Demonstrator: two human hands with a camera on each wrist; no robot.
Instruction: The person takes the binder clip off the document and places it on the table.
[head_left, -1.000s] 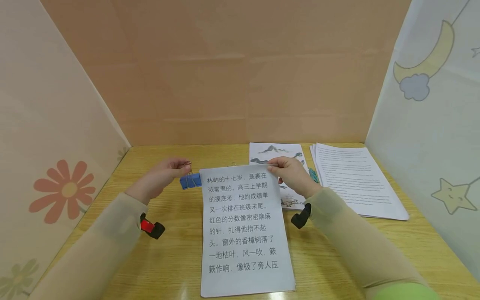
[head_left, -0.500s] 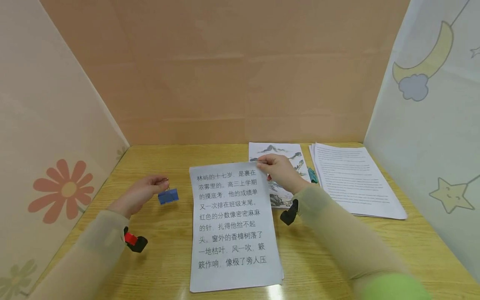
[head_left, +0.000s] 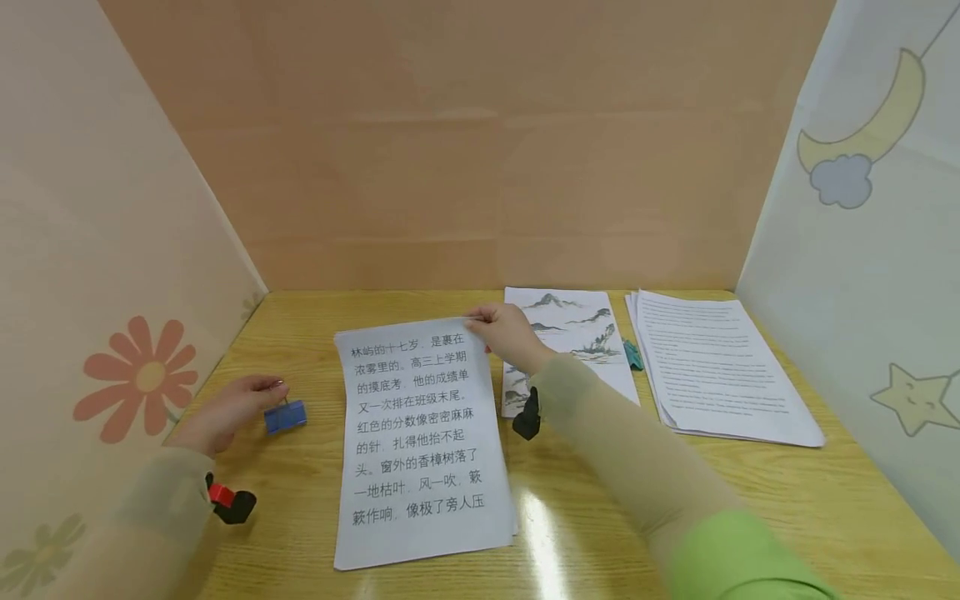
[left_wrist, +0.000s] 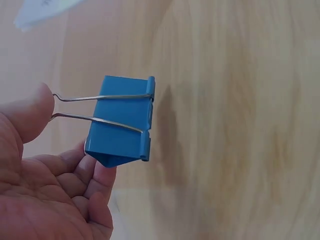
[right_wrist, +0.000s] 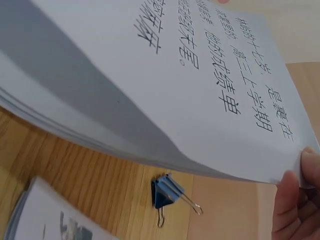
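Note:
A blue binder clip (head_left: 286, 417) hangs from my left hand (head_left: 234, 410), which pinches its wire handle. The left wrist view shows the thumb on the wire loop and the clip's body (left_wrist: 120, 110) over the wooden table. My right hand (head_left: 512, 335) pinches the top right corner of a stack of printed sheets (head_left: 416, 442) with large Chinese text. In the right wrist view the thumb lies on top of the sheets (right_wrist: 220, 95), whose edges spread apart a little. Beneath them, a second blue binder clip (right_wrist: 167, 192) sits on the table, hidden behind the sheets in the head view.
Papers with an ink landscape (head_left: 570, 333) lie behind the right hand. Beside them are a teal clip (head_left: 632, 355) and a pile of printed pages (head_left: 727, 367) at the right. Side walls and an orange-brown back wall (head_left: 487, 167) bound the wooden table (head_left: 600, 517).
Both hands have moved left. The left hand has drawn the binder clip away from the sheets and lower, and the right hand has carried the sheets leftward.

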